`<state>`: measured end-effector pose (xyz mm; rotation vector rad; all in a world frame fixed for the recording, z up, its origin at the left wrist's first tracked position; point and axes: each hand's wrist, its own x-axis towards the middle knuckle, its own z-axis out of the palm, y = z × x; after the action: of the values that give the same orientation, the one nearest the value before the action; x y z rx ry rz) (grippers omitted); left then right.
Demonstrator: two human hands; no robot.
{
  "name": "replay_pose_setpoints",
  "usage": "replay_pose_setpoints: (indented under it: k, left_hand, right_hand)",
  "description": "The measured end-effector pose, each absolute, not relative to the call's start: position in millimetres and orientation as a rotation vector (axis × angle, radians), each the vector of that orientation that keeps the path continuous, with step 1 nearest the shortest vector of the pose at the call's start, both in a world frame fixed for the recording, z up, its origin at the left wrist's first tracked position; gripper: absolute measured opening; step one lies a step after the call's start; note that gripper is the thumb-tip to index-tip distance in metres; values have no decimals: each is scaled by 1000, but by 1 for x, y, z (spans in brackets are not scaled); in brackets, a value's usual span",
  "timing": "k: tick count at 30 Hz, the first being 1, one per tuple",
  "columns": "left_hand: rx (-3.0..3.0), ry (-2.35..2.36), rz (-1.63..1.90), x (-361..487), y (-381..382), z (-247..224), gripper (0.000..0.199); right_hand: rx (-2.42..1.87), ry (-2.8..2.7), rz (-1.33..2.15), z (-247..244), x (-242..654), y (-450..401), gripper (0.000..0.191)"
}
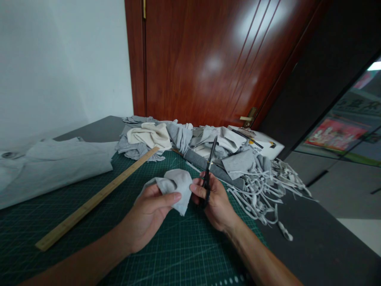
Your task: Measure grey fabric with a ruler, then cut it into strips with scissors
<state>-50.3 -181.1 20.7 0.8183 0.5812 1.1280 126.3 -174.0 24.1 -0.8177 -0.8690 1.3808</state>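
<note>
A small piece of light grey cloth (182, 190) is pinched between the thumb and fingers of my left hand (151, 218), above the green cutting mat (178, 246). My right hand (216, 202) is wrapped round the black handles of a pair of scissors (212, 155), whose blades point up and away from me. The thumb and fingertips of my right hand are at the right edge of the cloth. The scissor blades are clear of this piece.
A wooden ruler (98, 199) lies diagonally on the mat. Folded grey fabric (68, 161) is at the left. Cloth pieces, including a cream one (150, 135), are heaped along the back. Tangled grey strips (258, 194) lie at the right. Behind stands a brown door (202, 59).
</note>
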Motion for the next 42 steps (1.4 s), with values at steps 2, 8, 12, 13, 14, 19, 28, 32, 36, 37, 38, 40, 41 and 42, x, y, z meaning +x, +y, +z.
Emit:
replay_pose_setpoints:
  k: [2,8,12,13,14,19,28,32,36,37,38,40,41,42]
  left_hand:
    - [799,576,1112,-50,-182,21,32]
    - [801,437,1008,-51,-183,16,37]
    - [731,400,949,-51,-182,7,36]
    - [715,406,950,-50,-181,6,38]
    - [709,424,962,-49,-180,4,40]
    - [796,580,1048,-44,-177,7,32]
    - [830,590,1054,-47,-177,17,39]
    - [814,595,1075,-46,-178,20,44]
    - [777,636,1126,-48,-178,22,50]
    - [773,636,1128,-49,-177,22,48]
    - [773,633,1126,-50,-177,22,44]
    - [780,636,1121,-51,-176,22,37]
    - [783,642,1127,-52,-176,22,34]
    - [785,646,1136,-53,-175,22,31]
  right_hand:
    - [-812,-831,1393,23,125,-176,69]
    - [-768,-808,1518,21,126,-181,66]
    - [-772,-859,1575,19,131,-180,64]
    - [-776,-869,1580,19,132,-180,64]
    - [-780,-876,1585,19,133,-180,64]
    - [-746,-949,1613,22,132,-181,64]
    - [-809,-1020,1506,17,138,-171,68]
    - [-817,-1029,1503,17,138,-172,72]
    - [-850,-997,1477,17,136,-172,75]
    - [-863,-989,1468,17,136,-171,75]
    - [-875,-984,1459,17,136,-171,76]
    - [-885,-991,1439,17,135,-169,76]
    - [-882,-997,1427,16,135,-168,75]
    - [-878,-1005,1412,15,135,-167,74]
